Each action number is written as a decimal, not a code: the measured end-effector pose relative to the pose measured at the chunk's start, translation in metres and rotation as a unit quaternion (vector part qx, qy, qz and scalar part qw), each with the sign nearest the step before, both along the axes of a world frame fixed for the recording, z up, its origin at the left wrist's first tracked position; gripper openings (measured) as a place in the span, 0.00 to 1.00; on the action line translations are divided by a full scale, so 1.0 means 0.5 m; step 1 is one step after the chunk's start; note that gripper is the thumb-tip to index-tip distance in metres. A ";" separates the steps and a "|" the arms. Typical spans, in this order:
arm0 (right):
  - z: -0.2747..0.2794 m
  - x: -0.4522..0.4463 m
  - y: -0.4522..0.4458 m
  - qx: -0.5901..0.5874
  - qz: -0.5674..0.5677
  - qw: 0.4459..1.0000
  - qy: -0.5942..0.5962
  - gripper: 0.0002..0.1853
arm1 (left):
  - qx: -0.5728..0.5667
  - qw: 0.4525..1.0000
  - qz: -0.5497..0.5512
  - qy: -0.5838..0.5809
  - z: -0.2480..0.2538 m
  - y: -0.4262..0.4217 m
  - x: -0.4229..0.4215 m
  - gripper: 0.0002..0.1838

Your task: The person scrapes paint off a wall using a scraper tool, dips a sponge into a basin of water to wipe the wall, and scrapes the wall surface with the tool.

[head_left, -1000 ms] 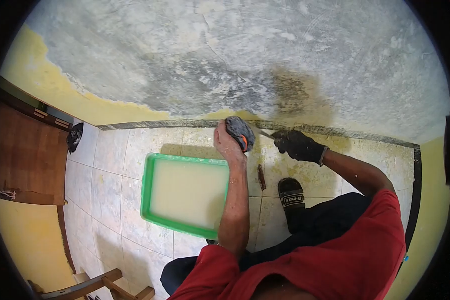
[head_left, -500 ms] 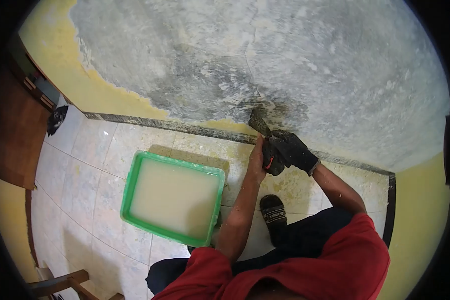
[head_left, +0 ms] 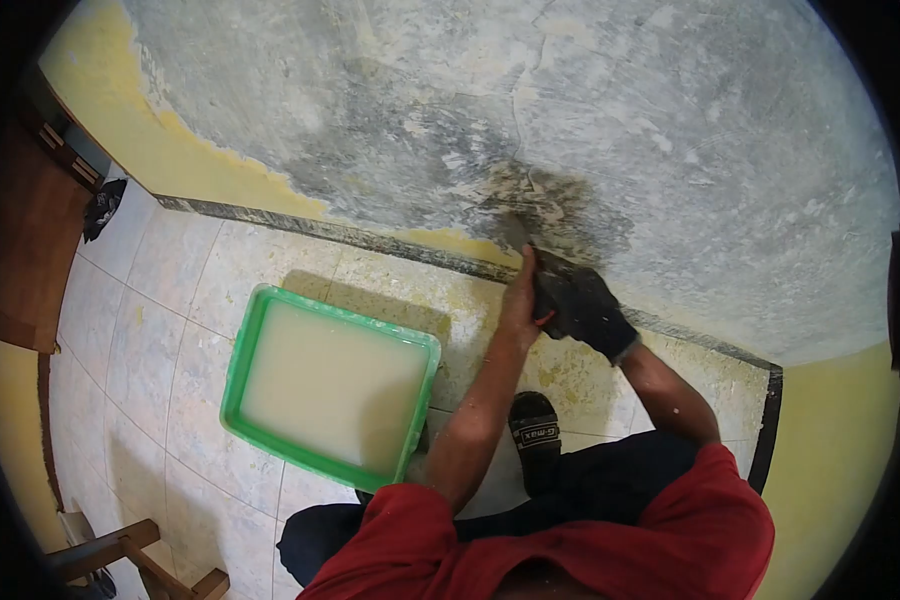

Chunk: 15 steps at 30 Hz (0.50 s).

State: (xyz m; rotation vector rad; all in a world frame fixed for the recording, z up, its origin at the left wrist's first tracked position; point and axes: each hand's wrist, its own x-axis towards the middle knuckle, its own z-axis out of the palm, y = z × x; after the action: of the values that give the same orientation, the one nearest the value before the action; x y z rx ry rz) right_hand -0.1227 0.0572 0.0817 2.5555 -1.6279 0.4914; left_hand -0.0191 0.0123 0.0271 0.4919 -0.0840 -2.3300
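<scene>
My bare left hand is closed around a dark bundle with an orange-red edge, close against my gloved right hand. My right hand, in a black glove, is wrapped round the handle of a scraper. The scraper's blade points up at the low part of the grey wall, beside a dark wet patch. Both hands touch or overlap, so the bundle and the handle are partly hidden.
A green tray of cloudy liquid stands on the tiled floor at left. My sandalled foot is below my hands. A wooden frame is at lower left, a black bag by the brown door.
My hands have come together at the wall's base, with the bundle moved right to the scraper. The view has shifted, and the tray now appears farther left.
</scene>
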 end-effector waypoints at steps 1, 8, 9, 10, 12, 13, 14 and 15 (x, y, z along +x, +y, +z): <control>0.021 0.004 0.004 0.032 -0.011 0.999 -0.004 0.26 | 0.000 1.000 0.002 -0.003 0.007 -0.005 0.009 0.28; 0.032 0.003 0.005 0.076 -0.043 0.996 -0.005 0.19 | 0.016 0.999 -0.001 0.029 0.046 0.014 -0.010 0.26; 0.030 0.014 -0.005 0.072 -0.037 0.997 -0.007 0.19 | 0.057 0.998 0.014 0.011 0.052 0.008 -0.014 0.25; 0.030 0.022 -0.009 0.036 -0.019 0.999 0.009 0.19 | 0.056 0.998 0.017 0.014 0.052 0.000 -0.004 0.25; 0.009 0.023 -0.005 -0.079 -0.007 0.996 0.029 0.17 | -0.023 0.999 0.027 0.036 0.047 -0.006 0.012 0.25; 0.005 0.010 0.003 -0.075 -0.009 0.997 0.031 0.17 | -0.020 0.999 0.025 0.037 0.036 0.001 0.004 0.25; 0.004 -0.005 0.000 -0.064 0.003 0.998 0.027 0.17 | -0.025 0.999 0.009 0.040 0.024 -0.002 0.000 0.25; 0.000 -0.005 -0.004 -0.052 0.016 0.998 0.019 0.17 | -0.029 0.999 -0.007 0.040 0.012 -0.004 0.002 0.25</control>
State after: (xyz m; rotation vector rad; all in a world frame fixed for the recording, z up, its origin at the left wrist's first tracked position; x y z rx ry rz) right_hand -0.1252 0.0551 0.0817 2.5042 -1.5096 0.5114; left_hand -0.0180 0.0102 0.0332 0.3706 -0.1158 -2.3505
